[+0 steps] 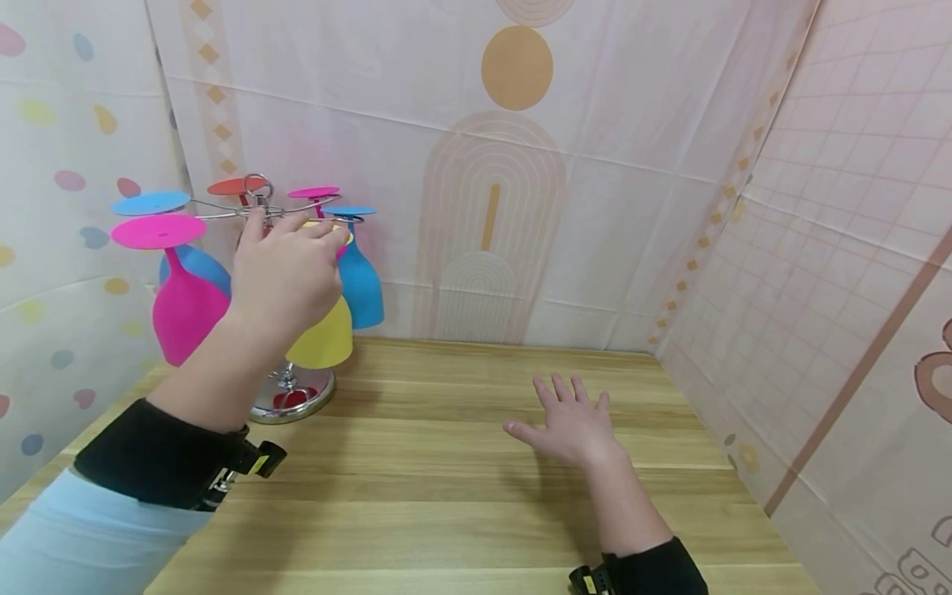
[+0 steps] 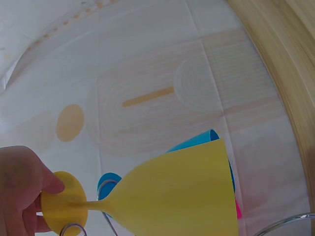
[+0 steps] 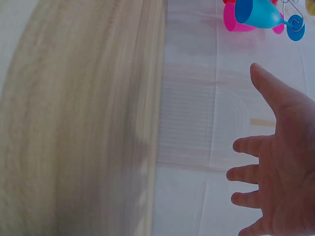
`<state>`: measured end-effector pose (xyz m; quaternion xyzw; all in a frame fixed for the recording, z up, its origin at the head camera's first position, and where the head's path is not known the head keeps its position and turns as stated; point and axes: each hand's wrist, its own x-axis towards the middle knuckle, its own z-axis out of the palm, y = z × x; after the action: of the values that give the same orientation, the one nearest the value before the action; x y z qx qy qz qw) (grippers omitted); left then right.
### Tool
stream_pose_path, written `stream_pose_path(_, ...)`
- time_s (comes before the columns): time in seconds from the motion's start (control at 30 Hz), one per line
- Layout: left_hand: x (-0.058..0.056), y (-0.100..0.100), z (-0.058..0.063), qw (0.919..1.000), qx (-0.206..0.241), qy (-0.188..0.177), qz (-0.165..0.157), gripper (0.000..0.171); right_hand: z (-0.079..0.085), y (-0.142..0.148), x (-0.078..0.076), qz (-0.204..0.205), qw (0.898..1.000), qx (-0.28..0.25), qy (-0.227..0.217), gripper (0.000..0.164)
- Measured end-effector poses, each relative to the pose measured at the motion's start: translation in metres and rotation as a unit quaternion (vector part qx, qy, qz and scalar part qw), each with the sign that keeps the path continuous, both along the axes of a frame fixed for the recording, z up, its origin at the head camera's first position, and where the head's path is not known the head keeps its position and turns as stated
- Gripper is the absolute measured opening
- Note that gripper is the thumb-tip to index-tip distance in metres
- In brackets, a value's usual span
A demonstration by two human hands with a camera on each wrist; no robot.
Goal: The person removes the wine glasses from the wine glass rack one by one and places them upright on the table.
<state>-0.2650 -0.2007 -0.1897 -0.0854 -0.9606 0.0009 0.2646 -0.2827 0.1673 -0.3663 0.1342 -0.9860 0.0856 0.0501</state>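
At the left, my left hand point(image 1: 286, 273) pinches the round foot of a yellow goblet point(image 2: 182, 189) between thumb and fingers. The goblet hangs bowl-down, its foot beside a wire loop of a metal stemware rack point(image 1: 323, 392). Around it hang a pink goblet point(image 1: 186, 310), a blue goblet point(image 1: 362, 285) and several others, partly hidden by my hand and wrist. Whether the yellow foot still rests on its wire, I cannot tell. Over the table at the right, my right hand point(image 1: 573, 426) spreads its fingers and holds nothing.
A wood-grain table point(image 1: 446, 463) lies under both hands. Patterned cloth point(image 1: 372, 99) hangs behind it and along both sides. The rack's round chrome foot stands near the table's back left.
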Motion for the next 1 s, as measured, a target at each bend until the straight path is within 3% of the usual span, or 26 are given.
stream_pose_path(0.3, 0.009, 0.012, -0.012, 0.9994, -0.009, 0.02, -0.028, 0.057, -0.001, 0.001, -0.001, 0.001, 1.0, -0.003, 0.001, 0.103)
stream_pose_path(0.43, 0.012, 0.017, -0.016, 0.9986, 0.006, 0.029, -0.044, 0.055, -0.001, 0.0, 0.0, 0.0, 1.0, 0.0, 0.001, 0.102)
stream_pose_path(0.73, 0.014, 0.032, -0.026, 0.9965, 0.015, 0.064, -0.051, 0.043, 0.001, 0.002, -0.001, 0.003, 1.0, -0.005, 0.008, 0.102)
stream_pose_path(1.0, 0.012, 0.038, -0.039, 0.9947, 0.053, 0.052, -0.071, 0.043, 0.004, 0.003, -0.002, 0.007, 0.999, -0.033, 0.01, 0.103)
